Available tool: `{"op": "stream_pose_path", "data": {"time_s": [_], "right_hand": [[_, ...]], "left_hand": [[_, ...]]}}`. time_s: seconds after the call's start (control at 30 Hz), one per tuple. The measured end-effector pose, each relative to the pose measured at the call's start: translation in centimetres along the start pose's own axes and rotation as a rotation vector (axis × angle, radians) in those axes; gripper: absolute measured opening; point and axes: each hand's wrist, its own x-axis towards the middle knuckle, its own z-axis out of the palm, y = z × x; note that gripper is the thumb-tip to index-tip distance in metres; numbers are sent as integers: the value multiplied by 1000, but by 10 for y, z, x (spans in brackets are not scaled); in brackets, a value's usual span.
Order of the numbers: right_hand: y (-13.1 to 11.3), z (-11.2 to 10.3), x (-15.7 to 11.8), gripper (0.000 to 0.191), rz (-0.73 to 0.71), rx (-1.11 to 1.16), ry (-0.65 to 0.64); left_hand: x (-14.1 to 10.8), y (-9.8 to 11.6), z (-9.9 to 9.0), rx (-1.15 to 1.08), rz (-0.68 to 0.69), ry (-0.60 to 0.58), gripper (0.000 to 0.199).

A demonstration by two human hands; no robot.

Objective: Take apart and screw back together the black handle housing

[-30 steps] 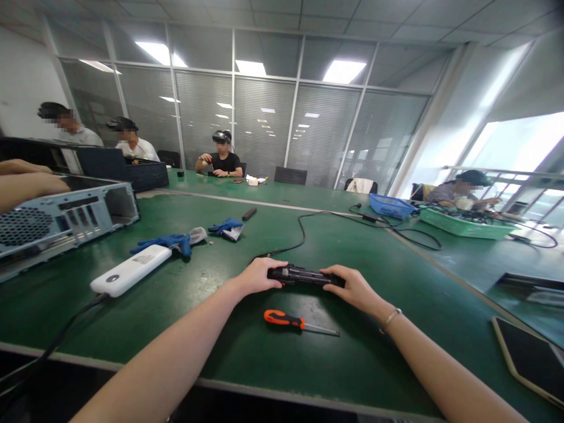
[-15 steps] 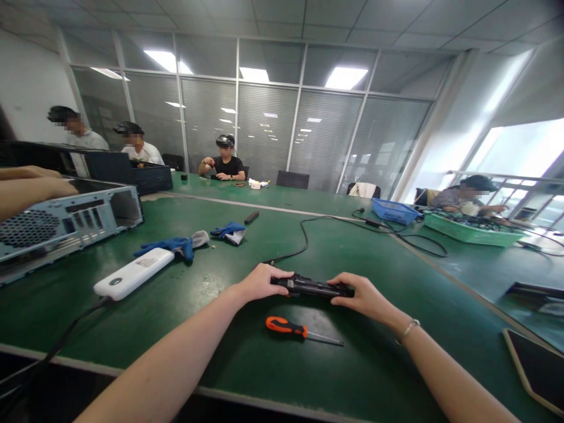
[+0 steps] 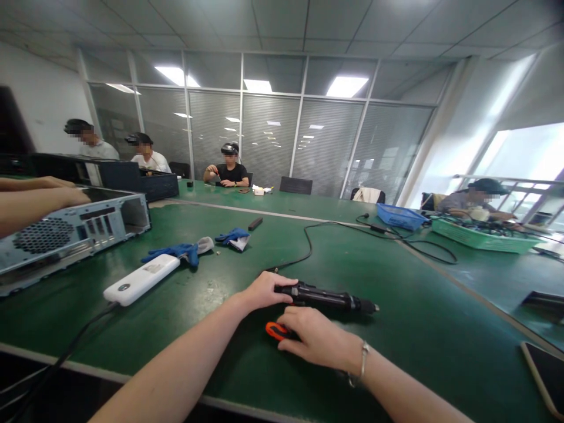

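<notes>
My left hand (image 3: pixel 269 291) is closed round the rear end of a black electric screwdriver (image 3: pixel 328 297), which lies on the green table with its bit end toward the right. A cord (image 3: pixel 304 249) leads away from it. Just in front, my right hand (image 3: pixel 315 336) wraps over the handle of an orange-and-black screwdriver (image 3: pixel 275 331). Only the orange butt of that handle shows clearly. My palm and fingers cover its shaft.
On the left lie a white power bank-like box (image 3: pixel 143 279) with a cable and blue work gloves (image 3: pixel 189 252). A co-worker's arms reach into a computer case (image 3: pixel 101 217). Blue (image 3: pixel 402 217) and green baskets (image 3: pixel 482 235) stand at right, a phone (image 3: pixel 546 376) nearer. Other people sit around.
My right hand has let go of the electric screwdriver's front end and moved left and nearer, onto the orange screwdriver's handle. My left hand keeps its hold. The view has shifted slightly.
</notes>
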Motion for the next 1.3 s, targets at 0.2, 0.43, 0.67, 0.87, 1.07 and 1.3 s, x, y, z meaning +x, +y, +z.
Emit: {"op": "stream_pose_path", "data": {"time_s": [0.2, 0.43, 0.67, 0.87, 1.07, 1.3], "right_hand": [[20, -18, -13, 37, 112, 343, 727], [43, -12, -24, 61, -50, 136, 1165], [37, -15, -22, 62, -150, -145, 1009], [37, -15, -20, 62, -160, -196, 904], [32, -12, -18, 64, -196, -169, 845], [21, -12, -15, 59, -142, -70, 853]], "left_hand": [[-2, 6, -1, -5, -10, -19, 51], [-1, 10, -4, 30, -35, -16, 53], [-1, 12, -4, 20, -31, -11, 52], [-1, 11, -4, 25, -31, -11, 53], [-2, 10, -3, 26, -26, -14, 52], [-2, 15, -5, 23, -20, -23, 51]]}}
